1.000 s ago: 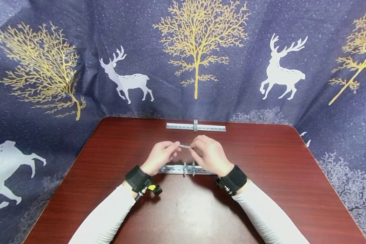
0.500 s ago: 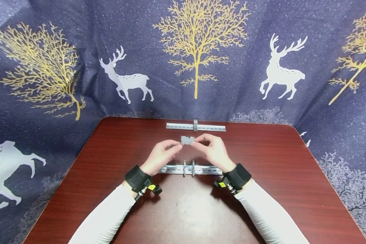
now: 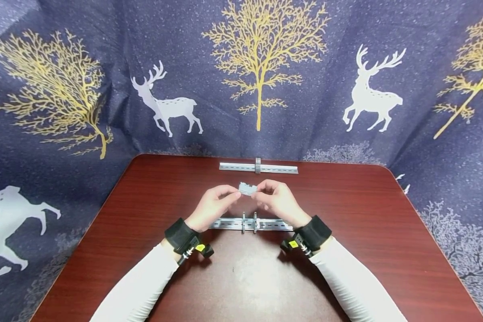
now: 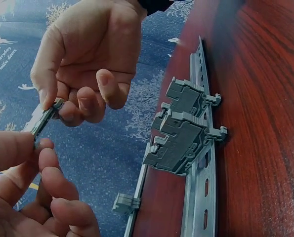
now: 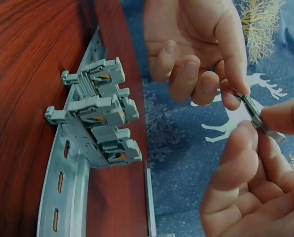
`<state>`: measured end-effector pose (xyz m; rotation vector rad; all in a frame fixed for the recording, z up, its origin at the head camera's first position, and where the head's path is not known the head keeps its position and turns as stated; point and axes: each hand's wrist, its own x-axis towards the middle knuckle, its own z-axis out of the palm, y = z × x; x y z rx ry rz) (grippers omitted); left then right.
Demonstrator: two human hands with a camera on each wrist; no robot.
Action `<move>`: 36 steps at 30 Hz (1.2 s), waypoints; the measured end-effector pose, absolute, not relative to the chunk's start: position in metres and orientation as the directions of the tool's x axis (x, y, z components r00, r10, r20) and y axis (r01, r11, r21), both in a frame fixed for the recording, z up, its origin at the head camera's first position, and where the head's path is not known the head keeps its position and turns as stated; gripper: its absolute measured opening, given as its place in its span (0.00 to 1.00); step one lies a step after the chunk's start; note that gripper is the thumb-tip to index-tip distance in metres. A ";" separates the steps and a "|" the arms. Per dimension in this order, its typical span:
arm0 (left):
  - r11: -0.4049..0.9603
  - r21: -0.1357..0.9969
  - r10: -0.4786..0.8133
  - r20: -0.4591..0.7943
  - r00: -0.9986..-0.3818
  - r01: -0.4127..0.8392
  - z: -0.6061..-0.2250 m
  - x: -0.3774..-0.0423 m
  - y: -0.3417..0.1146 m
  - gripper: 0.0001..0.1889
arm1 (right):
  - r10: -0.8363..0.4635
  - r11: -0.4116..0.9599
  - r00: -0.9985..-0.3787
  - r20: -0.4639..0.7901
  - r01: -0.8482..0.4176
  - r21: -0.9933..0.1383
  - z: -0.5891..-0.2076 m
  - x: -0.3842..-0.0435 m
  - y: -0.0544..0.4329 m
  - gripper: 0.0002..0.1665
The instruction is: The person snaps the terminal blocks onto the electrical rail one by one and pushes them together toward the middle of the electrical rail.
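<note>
A small flat grey terminal block (image 3: 247,188) is held up between my two hands, above the table and beyond the near metal rail. My left hand (image 3: 214,206) pinches its left end between thumb and fingertips. At its right end, my right hand (image 3: 279,201) pinches it the same way. Both wrist views show the terminal block (image 4: 44,118) nearly edge-on, partly covered by fingertips. Below my hands lies the near slotted DIN rail (image 3: 228,223), with two grey terminal blocks (image 4: 179,140) clipped upright on it, a gap between them.
A second DIN rail (image 3: 237,167) lies near the table's back edge, with a tight stack of grey terminal blocks (image 3: 258,165) at its middle. The red-brown wooden table (image 3: 346,214) ends at a dark blue curtain (image 3: 306,125) printed with deer and trees.
The terminal block was edge-on between both hands, then turned to show its broad face; now it is tilted a little. My right hand has rotated slightly at the wrist.
</note>
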<state>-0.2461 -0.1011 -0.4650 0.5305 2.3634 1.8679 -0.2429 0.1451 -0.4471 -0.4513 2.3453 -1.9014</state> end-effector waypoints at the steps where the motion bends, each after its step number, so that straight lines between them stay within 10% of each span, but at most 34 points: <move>1: 0.189 0.959 0.316 0.145 -0.938 0.212 -0.465 -0.246 -0.101 0.14 | -0.298 0.189 -0.947 0.117 -0.178 -0.966 -0.447 -0.242 0.145 0.04; 8: 0.159 0.965 0.314 0.150 -0.937 0.208 -0.463 -0.245 -0.101 0.10 | -0.423 0.324 -0.897 0.129 -0.283 -0.903 -0.443 -0.238 0.145 0.03; 17: 0.188 0.954 0.380 0.149 -0.913 0.234 -0.461 -0.243 -0.103 0.07 | -0.447 0.396 -0.889 0.103 -0.299 -0.868 -0.442 -0.237 0.146 0.25; 36: 0.300 0.890 0.480 0.171 -0.860 0.344 -0.464 -0.241 -0.099 0.11 | -0.542 0.415 -0.840 0.006 -0.274 -0.868 -0.437 -0.238 0.155 0.23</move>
